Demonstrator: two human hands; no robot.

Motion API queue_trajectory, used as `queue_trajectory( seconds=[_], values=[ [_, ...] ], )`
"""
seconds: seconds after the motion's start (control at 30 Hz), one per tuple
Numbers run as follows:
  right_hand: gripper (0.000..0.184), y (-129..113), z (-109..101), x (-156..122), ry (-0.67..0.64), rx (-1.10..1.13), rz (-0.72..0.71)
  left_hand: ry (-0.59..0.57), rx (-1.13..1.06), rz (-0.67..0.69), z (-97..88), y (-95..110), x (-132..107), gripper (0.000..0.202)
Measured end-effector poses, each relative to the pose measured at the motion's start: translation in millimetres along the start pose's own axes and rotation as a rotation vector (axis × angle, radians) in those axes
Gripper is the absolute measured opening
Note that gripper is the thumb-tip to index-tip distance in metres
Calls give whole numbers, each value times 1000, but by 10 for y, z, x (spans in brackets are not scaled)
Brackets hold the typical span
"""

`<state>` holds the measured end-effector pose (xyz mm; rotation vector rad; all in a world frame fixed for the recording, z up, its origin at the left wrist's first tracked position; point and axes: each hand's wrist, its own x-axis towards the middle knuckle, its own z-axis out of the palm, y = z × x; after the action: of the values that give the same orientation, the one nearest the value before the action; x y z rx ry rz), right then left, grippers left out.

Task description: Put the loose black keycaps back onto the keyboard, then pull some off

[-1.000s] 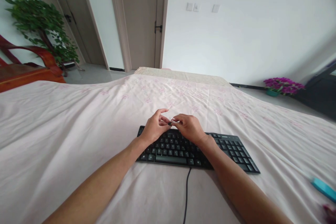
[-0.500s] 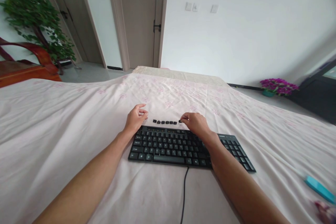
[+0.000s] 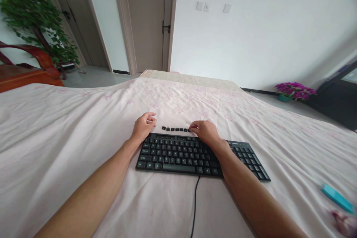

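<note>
A black keyboard [image 3: 178, 154] lies on the pale floral cloth, and its top row shows gaps where keys are off. Just beyond its back edge, several loose black keycaps [image 3: 177, 129] stand in a line. My right hand [image 3: 205, 131] is closed in a pinch on one keycap [image 3: 189, 130] at the right end of that line. Something thin and wire-like [image 3: 188, 122] sticks out past its fingertips; I cannot tell what it is. My left hand [image 3: 143, 126] rests by the keyboard's back left corner, fingers loosely bent and apart, with nothing in them.
The keyboard's cable [image 3: 195, 204] runs toward me over the cloth [image 3: 156, 204]. To the right lie a turquoise object [image 3: 338, 198] and a blurred pinkish thing [image 3: 344, 223]. Beyond are a wooden chair [image 3: 33, 68], a green plant [image 3: 33, 18] and purple flowers [image 3: 296, 91].
My right hand has moved slightly left with the keycap, closing the gap to the line of loose keycaps. The left hand has hardly moved.
</note>
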<state>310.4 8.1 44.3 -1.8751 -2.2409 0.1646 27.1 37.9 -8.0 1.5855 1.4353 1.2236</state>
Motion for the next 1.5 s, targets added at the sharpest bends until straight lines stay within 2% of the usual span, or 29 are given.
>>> queue_trajectory(
  seconds=[0.53, 0.63, 0.73, 0.83, 0.93, 1.03, 1.13, 1.2, 1.33, 1.5],
  values=[
    [18, 27, 23, -2, 24, 22, 18, 0, -9, -11, 6, -19, 4, 41],
    [29, -5, -37, -13, 60, 56, 21, 1, -7, -11, 3, -12, 4, 41],
    [43, -37, -200, -42, 142, 167, -30, 1, -4, -16, -4, 5, 1, 41],
    [46, -53, -433, -101, 230, 237, -175, -1, 2, -18, -11, 10, -5, 41],
    [46, -50, -595, -177, 288, 287, -226, -10, 27, -15, -21, 30, -16, 41],
    [40, -45, -594, -236, 260, 512, -195, 7, 120, 23, -31, 127, -40, 37],
    [30, -44, -482, -267, 170, 700, -160, 25, 233, 119, -15, 315, -94, 31],
    [26, -44, -401, -276, 144, 773, -160, -5, 251, 173, 27, 457, -151, 29],
    [26, -66, -301, -277, 136, 829, -233, -169, 254, 209, 174, 674, -302, 23],
    [28, -126, -243, -255, 97, 777, -296, -304, 244, 221, 333, 753, -440, 20]
  ],
)
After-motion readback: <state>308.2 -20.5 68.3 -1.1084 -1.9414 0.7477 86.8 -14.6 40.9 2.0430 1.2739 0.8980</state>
